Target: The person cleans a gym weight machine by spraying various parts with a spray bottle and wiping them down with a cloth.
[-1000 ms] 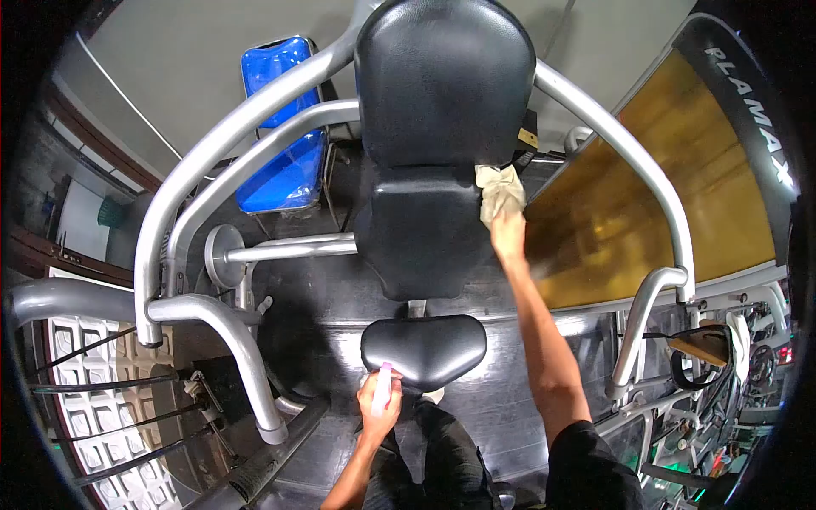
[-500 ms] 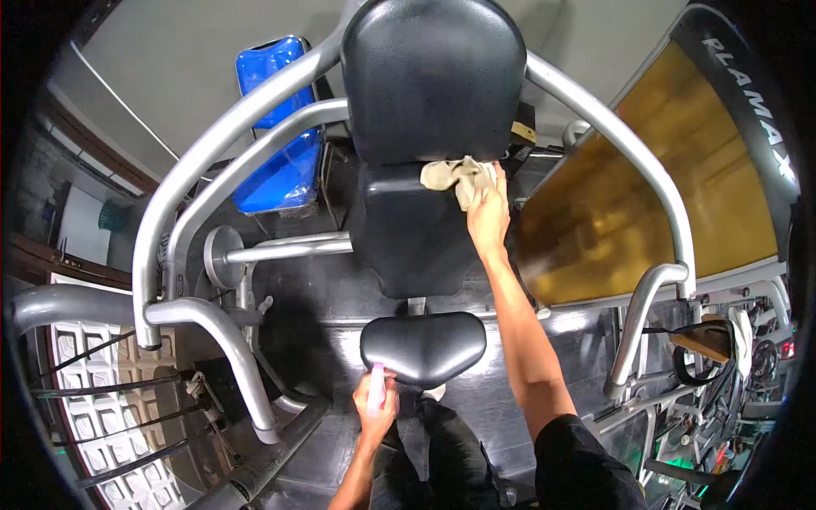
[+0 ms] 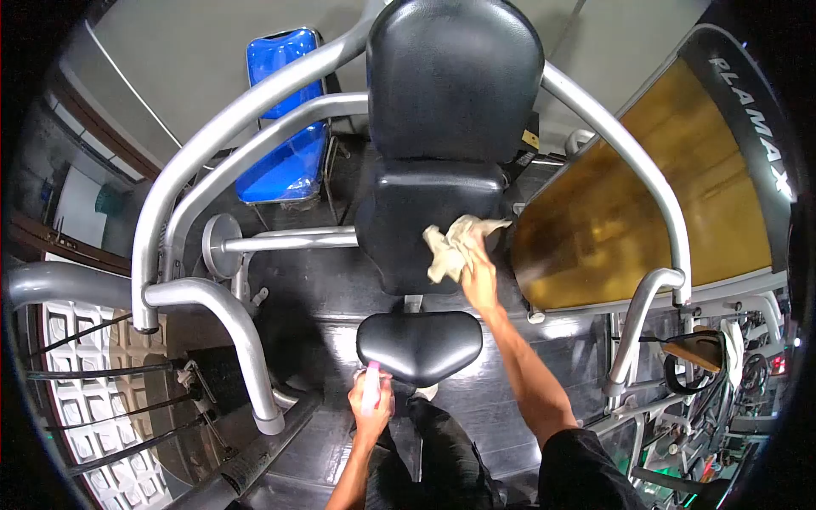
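A crumpled cream cloth [image 3: 455, 242] lies over the right part of the black seat pad [image 3: 399, 217], with my right hand [image 3: 481, 280] gripping it. Above the seat rises the black backrest [image 3: 455, 81] of a gym machine. Close to the front edge of a smaller black pad [image 3: 418, 344], my left hand [image 3: 371, 406] is wrapped round a spray bottle [image 3: 371, 382] with a pink top. My fingers hide most of the bottle.
Curved grey tubes [image 3: 223, 140] with handles flank the seat on both sides. At the back left stands a blue chair [image 3: 285, 170]. A tall amber panel [image 3: 629, 204] is on the right, with more gym equipment [image 3: 722, 382] beyond.
My right hand has drawn the cloth from the base of the backrest toward me, down the seat's right side. My left hand stays near the small pad with the bottle.
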A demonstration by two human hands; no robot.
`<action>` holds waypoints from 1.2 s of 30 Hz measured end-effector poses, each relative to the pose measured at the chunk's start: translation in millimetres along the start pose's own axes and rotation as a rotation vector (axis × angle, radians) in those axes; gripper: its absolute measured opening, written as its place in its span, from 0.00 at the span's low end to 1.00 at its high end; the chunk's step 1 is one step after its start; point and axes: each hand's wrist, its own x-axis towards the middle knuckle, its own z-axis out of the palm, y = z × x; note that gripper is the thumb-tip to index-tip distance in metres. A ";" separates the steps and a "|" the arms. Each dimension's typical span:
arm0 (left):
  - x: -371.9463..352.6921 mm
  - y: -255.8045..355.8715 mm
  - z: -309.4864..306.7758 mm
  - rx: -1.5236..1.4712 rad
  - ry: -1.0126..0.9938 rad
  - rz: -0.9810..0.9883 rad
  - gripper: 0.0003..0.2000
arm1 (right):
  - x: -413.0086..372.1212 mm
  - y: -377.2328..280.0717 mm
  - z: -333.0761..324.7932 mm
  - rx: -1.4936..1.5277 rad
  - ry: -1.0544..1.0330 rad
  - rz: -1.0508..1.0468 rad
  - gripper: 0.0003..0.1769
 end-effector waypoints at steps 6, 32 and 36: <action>25.0 17.9 23.2 0.143 -0.182 0.140 0.05 | -54.8 -22.5 24.1 1.587 -0.110 0.807 0.23; 27.0 29.1 33.3 0.086 -0.289 0.035 0.07 | 94.5 -34.1 -27.1 0.520 0.535 0.419 0.16; 16.3 16.6 26.3 0.067 -0.274 -0.108 0.07 | 102.2 -6.6 5.9 -0.266 0.550 -0.135 0.24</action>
